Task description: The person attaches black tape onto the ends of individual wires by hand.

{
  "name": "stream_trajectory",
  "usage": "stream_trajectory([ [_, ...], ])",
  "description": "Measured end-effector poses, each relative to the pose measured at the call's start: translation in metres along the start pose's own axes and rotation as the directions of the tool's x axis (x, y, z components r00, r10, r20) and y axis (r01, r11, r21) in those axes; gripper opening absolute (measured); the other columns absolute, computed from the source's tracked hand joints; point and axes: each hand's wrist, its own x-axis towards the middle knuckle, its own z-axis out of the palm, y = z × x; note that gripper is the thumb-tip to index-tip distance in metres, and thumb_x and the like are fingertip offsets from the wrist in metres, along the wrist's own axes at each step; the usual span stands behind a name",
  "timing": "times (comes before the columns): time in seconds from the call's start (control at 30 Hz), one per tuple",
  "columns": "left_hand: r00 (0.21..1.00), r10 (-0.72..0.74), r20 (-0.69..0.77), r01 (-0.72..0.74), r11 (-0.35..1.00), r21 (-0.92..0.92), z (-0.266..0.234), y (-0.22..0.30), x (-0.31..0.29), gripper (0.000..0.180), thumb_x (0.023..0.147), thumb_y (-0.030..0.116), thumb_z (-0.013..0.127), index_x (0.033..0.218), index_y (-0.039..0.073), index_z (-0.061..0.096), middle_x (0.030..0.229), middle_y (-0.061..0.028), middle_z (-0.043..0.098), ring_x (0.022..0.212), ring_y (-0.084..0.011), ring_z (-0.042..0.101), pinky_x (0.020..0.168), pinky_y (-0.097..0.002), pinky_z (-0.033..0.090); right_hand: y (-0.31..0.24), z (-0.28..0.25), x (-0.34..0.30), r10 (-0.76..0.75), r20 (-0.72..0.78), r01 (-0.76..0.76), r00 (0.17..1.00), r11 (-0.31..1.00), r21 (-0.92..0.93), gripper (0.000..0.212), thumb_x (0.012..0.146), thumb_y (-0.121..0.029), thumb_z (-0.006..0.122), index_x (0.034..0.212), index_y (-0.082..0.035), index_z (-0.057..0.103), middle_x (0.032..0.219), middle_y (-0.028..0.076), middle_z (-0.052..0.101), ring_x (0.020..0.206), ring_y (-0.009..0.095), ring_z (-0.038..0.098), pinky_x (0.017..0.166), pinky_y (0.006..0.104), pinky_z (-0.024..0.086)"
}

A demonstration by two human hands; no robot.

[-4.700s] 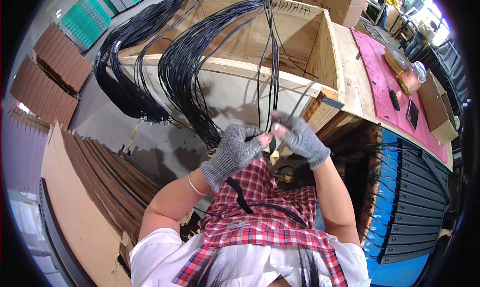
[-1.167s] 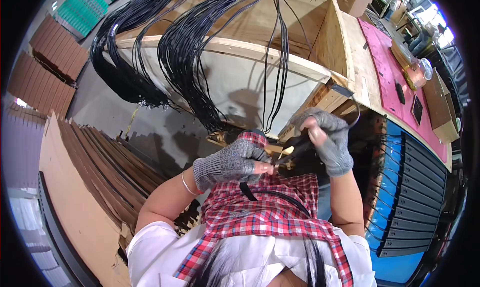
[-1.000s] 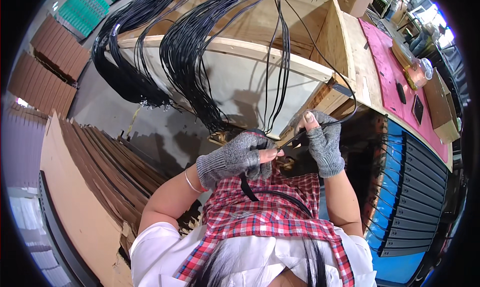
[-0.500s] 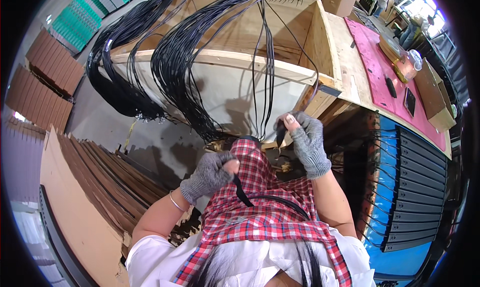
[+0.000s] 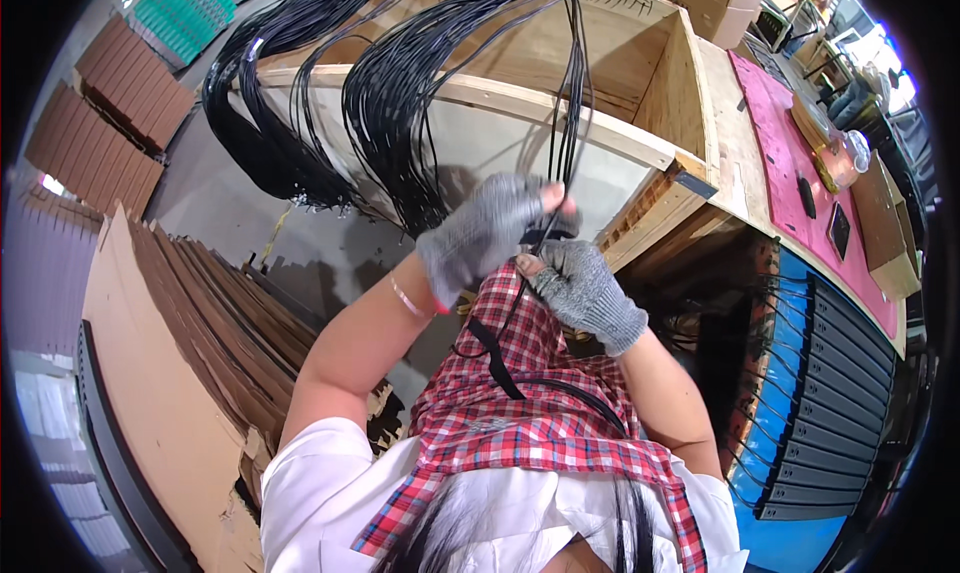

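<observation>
Both my hands wear grey fingerless gloves and meet in front of the wooden crate. My left hand point(image 5: 480, 228), slightly blurred, is closed at the lower part of a few hanging black cables point(image 5: 568, 103). Just below it, my right hand point(image 5: 590, 291) pinches a black cable with thumb and fingers. From there a thin black cable runs down over the red checked apron point(image 5: 520, 313) on my lap. A flat black strip point(image 5: 497, 361) lies on the apron, by a loop of cable. The cable ends between my hands are hidden.
Thick bundles of black cables point(image 5: 390, 113) drape over the wall of the wooden crate point(image 5: 640, 148). Cardboard sheets point(image 5: 200, 313) stand at left. On the right are a pink mat point(image 5: 780, 163) holding a phone point(image 5: 839, 229), and black bars point(image 5: 840, 403) on a blue surface.
My left hand has moved up and right to the hanging cables. My right hand has come down and left beside it. The black strip now lies loose on the apron.
</observation>
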Motion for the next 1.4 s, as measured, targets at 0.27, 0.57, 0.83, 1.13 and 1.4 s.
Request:
stream_trajectory([
  [0.27,0.951,-0.309,0.006,0.302,0.925,-0.229,-0.001,0.004,0.005,0.028,0.088,0.026,0.051,0.095,0.000,0.059,0.064,0.0013,0.050,0.058,-0.0065,0.047,0.055,-0.0192,0.039,0.018,-0.056,0.006,0.169,-0.154,-0.072,0.973,0.866,0.495,0.052,0.086,-0.042,0.049,0.097,0.008,0.059,0.093,0.014,0.061,0.084,0.019,0.058,0.078,0.0306,0.046],
  [0.57,0.903,-0.425,0.066,0.426,0.862,-0.275,0.009,0.005,0.006,0.027,0.088,0.029,0.050,0.086,0.003,0.057,0.064,0.0012,0.049,0.055,-0.0062,0.044,0.051,-0.0201,0.037,0.040,-0.056,0.029,0.230,-0.352,-0.148,0.908,0.958,0.244,0.046,0.085,-0.042,0.053,0.094,0.001,0.064,0.079,0.008,0.062,0.072,0.012,0.051,0.067,0.0257,0.041],
  [0.83,0.941,-0.336,0.044,0.333,0.895,-0.295,-0.005,-0.002,0.011,0.027,0.088,0.027,0.049,0.087,0.002,0.059,0.067,0.0012,0.054,0.057,-0.0049,0.046,0.053,-0.0187,0.038,0.022,-0.029,0.011,0.136,-0.244,-0.043,0.960,0.935,0.352,0.023,0.085,-0.019,0.057,0.089,0.003,0.063,0.078,0.004,0.062,0.071,0.008,0.053,0.063,0.0229,0.043],
  [1.13,0.943,-0.332,-0.034,0.309,0.906,-0.289,-0.023,-0.036,0.002,0.027,0.085,0.022,0.054,0.094,-0.003,0.059,0.069,-0.0017,0.057,0.063,-0.0051,0.049,0.056,-0.0177,0.040,0.034,-0.045,0.016,0.148,0.013,-0.145,0.989,0.948,0.284,0.022,0.085,-0.019,0.057,0.082,0.003,0.064,0.070,0.002,0.060,0.066,0.006,0.051,0.061,0.0213,0.043],
  [1.4,0.993,-0.114,0.026,0.117,0.983,-0.140,-0.018,-0.032,-0.011,0.030,0.084,0.017,0.051,0.105,-0.003,0.058,0.075,-0.0020,0.059,0.069,-0.0071,0.053,0.065,-0.0207,0.044,0.021,-0.042,0.022,0.063,0.108,-0.093,0.992,0.948,0.304,0.021,0.082,-0.015,0.060,0.082,0.005,0.064,0.087,0.011,0.061,0.076,0.012,0.053,0.071,0.0254,0.043],
])
